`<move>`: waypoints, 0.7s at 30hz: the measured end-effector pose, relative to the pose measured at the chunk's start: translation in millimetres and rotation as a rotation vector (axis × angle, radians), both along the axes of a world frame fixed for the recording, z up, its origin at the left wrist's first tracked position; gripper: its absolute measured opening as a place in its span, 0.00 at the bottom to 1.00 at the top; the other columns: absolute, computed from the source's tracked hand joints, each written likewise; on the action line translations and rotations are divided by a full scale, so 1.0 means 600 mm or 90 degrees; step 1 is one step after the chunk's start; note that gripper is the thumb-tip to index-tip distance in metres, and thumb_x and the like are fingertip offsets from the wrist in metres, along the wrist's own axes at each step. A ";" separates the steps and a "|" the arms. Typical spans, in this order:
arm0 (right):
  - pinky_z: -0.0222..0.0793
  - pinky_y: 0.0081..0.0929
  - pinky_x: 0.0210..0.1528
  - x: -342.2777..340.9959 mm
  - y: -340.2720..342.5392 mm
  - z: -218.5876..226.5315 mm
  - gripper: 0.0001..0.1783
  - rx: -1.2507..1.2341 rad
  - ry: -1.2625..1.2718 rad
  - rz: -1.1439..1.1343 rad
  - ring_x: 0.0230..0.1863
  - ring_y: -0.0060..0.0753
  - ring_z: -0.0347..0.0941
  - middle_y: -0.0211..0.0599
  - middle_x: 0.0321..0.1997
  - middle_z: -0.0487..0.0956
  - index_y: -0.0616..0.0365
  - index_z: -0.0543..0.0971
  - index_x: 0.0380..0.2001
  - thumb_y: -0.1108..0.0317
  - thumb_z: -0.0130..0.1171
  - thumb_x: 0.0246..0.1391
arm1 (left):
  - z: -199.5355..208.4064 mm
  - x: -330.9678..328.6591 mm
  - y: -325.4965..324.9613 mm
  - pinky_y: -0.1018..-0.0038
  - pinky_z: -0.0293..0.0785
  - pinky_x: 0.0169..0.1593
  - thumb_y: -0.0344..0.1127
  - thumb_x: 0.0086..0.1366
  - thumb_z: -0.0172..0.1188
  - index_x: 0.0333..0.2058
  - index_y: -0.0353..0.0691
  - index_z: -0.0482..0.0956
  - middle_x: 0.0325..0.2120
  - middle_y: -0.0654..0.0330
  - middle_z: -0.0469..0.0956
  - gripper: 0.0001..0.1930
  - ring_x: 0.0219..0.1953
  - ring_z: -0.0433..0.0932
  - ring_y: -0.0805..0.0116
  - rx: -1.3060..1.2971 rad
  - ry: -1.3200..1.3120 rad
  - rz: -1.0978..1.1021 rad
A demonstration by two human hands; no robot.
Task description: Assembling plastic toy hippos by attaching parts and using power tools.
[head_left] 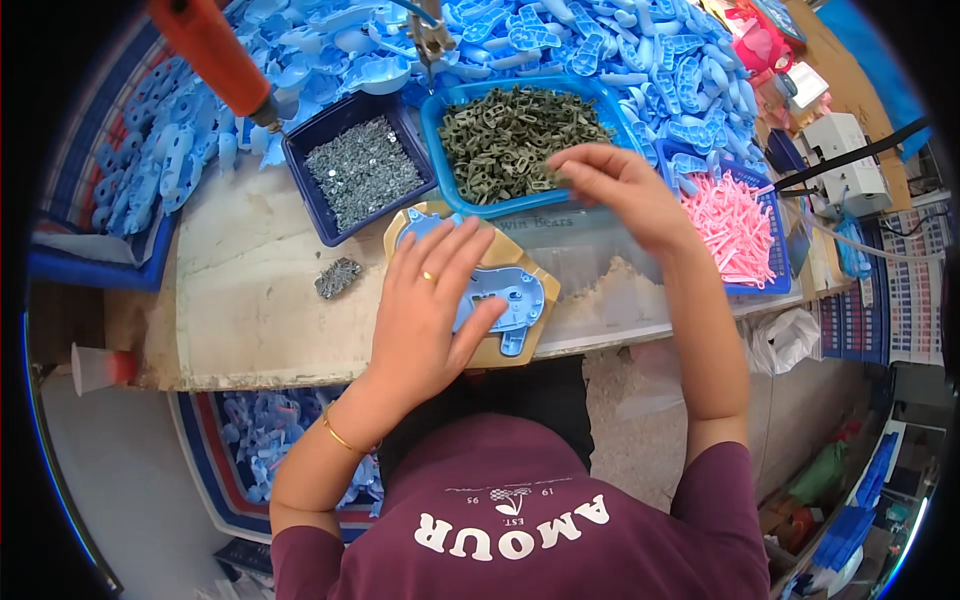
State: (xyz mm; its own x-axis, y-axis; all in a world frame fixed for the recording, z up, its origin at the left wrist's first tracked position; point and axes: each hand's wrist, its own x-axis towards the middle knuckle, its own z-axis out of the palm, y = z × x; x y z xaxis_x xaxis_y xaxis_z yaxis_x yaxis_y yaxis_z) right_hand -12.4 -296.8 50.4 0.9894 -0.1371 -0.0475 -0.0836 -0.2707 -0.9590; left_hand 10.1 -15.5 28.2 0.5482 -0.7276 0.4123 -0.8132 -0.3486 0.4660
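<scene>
My left hand [425, 300] lay spread, seemingly steadying blue shell [518, 296] by worktop's [250, 310] near edge | right hand [622, 190] pinched over tub's [500, 209] rim, contents untellable

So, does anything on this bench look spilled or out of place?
A small clump of grey metal bits lies on the bench outside the dark blue bin holding similar pieces, perhaps spilled or set aside.

Bright, even light (black, curved rim)
</scene>
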 end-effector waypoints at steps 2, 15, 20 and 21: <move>0.71 0.19 0.44 -0.018 0.025 -0.006 0.16 0.155 0.036 0.063 0.39 0.16 0.75 0.26 0.44 0.84 0.58 0.83 0.50 0.61 0.61 0.65 | 0.004 0.008 -0.025 0.54 0.65 0.64 0.41 0.66 0.64 0.63 0.40 0.69 0.60 0.50 0.73 0.29 0.61 0.70 0.47 -0.088 0.120 -0.018; 0.74 0.24 0.44 -0.156 -0.096 0.002 0.11 -0.367 -0.025 -0.279 0.42 0.25 0.81 0.34 0.41 0.86 0.60 0.85 0.45 0.73 0.59 0.61 | -0.010 0.005 -0.006 0.77 0.80 0.46 0.25 0.69 0.62 0.45 0.31 0.81 0.47 0.54 0.83 0.08 0.41 0.84 0.71 -0.334 0.635 -0.026; 0.75 0.35 0.43 -0.194 -0.198 -0.044 0.12 -0.678 0.090 -0.239 0.38 0.42 0.80 0.43 0.38 0.83 0.57 0.85 0.40 0.66 0.66 0.53 | -0.015 -0.002 -0.004 0.77 0.80 0.47 0.27 0.70 0.61 0.48 0.30 0.81 0.46 0.55 0.83 0.10 0.43 0.84 0.70 -0.328 0.670 -0.020; 0.75 0.35 0.43 -0.189 -0.189 -0.048 0.12 -0.678 0.090 -0.238 0.38 0.42 0.80 0.43 0.38 0.83 0.57 0.85 0.40 0.66 0.66 0.53 | -0.017 -0.004 -0.005 0.77 0.80 0.47 0.27 0.70 0.60 0.48 0.30 0.81 0.46 0.55 0.83 0.11 0.43 0.84 0.70 -0.326 0.679 -0.026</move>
State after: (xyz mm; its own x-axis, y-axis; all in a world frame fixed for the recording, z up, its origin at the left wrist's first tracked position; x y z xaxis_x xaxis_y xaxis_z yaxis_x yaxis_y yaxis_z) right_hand -125.9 -410.2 21.8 0.8728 -0.4604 0.1620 -0.4198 -0.8774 -0.2322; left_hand 7.8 -18.3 18.2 0.7720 -0.6356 0.0087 0.0657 0.0934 0.9935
